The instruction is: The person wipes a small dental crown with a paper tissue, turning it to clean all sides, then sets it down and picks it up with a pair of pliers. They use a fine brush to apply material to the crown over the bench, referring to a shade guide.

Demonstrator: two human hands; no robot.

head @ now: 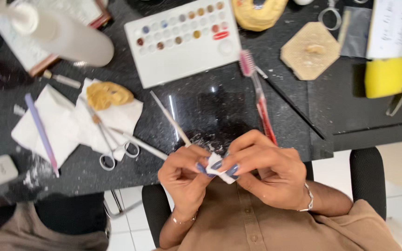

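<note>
Item: small white piece (219, 169), pinched between the fingertips of left hand (184, 174) and right hand (268, 167), both closed on it at the near edge of the black worktop (210, 111), above the lap. Adjacent: thin white-handled brush (170, 118) and red toothbrush (259, 100) lying just beyond the hands. Further left: scissors (115, 148) on white tissue (70, 123); white palette (182, 39) at rear.

Even overhead light, countertop (219, 111) glare, blurred edges
</note>
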